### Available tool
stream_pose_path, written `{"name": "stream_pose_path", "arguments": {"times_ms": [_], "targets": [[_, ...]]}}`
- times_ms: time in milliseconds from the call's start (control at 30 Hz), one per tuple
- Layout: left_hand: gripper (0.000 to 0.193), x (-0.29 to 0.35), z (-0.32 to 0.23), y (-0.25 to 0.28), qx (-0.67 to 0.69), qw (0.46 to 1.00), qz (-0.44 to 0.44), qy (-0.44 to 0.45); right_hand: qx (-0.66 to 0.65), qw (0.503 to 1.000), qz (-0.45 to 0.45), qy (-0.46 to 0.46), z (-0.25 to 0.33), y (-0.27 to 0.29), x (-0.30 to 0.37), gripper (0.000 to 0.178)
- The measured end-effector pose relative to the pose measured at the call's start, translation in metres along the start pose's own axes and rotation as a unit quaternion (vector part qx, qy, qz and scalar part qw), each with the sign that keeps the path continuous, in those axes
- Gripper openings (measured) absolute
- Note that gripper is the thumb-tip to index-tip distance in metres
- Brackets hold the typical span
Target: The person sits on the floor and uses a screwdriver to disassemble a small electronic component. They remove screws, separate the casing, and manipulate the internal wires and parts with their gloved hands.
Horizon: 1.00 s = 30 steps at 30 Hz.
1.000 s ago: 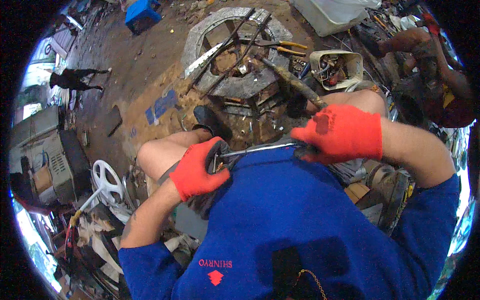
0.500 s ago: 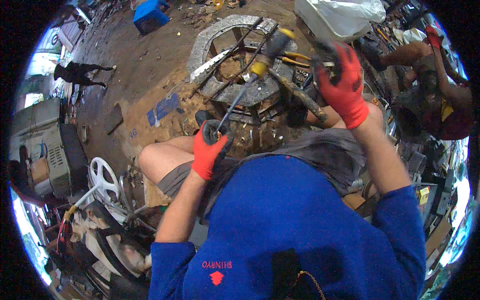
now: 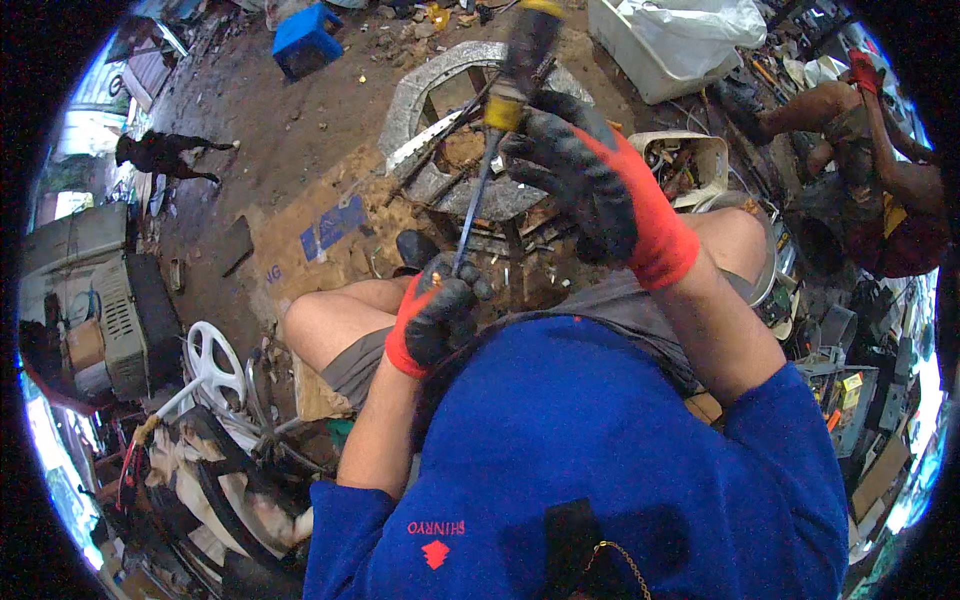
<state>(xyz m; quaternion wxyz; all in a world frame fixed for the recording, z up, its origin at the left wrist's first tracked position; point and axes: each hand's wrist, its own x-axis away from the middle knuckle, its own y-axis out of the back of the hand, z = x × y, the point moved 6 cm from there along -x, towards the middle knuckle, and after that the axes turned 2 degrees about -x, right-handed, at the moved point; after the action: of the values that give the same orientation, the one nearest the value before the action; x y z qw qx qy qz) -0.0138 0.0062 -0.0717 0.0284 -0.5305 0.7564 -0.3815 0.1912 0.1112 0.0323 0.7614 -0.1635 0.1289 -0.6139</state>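
Observation:
My left hand (image 3: 440, 315), in a red and black glove, is closed round the lower shaft of a long screwdriver (image 3: 478, 195). The tool's black and yellow handle points up and away from me. A tiny orange-brown bit shows at the left fingers, too small to name. My right hand (image 3: 590, 180), gloved alike, is beside the yellow collar of the handle with its fingers bent and apart; whether they touch it I cannot tell. Beyond both hands stands an octagonal metal-topped stand (image 3: 410, 120) with dark rods across it, partly hidden by my right hand and the screwdriver.
Flattened cardboard (image 3: 345, 200) lies on the dirt floor. A white tub (image 3: 655, 75) and a smaller bin of scrap (image 3: 712, 165) stand at the right. Another person (image 3: 870, 170) sits far right. A dark dog (image 3: 165, 155), a blue stool (image 3: 305, 40) and a white wheel (image 3: 215, 365) are leftward.
My right hand has swung left and down to the screwdriver handle, covering part of the stand. The screwdriver has tilted more upright, with my left hand still on its shaft.

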Motion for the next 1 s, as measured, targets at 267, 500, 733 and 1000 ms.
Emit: {"name": "stream_pose_path", "arguments": {"times_ms": [267,500,733,1000], "targets": [[0.073,0.014,-0.025,-0.062,0.019,0.994,0.087,0.061,-0.411,0.904,0.058,-0.102,-0.028,-0.020,-0.037,0.030],[0.065,0.003,-0.015,-0.043,0.013,0.990,0.113,0.078,-0.269,0.951,-0.045,-0.147,-0.054,-0.018,-0.052,0.028],[0.056,-0.014,0.000,-0.039,0.055,0.993,0.101,0.029,-0.098,0.991,-0.014,-0.092,-0.025,-0.040,-0.059,0.026],[0.049,-0.032,0.006,0.012,-0.194,0.964,-0.079,-0.166,0.306,0.941,0.132,0.069,-0.004,-0.078,-0.046,0.053]]}}
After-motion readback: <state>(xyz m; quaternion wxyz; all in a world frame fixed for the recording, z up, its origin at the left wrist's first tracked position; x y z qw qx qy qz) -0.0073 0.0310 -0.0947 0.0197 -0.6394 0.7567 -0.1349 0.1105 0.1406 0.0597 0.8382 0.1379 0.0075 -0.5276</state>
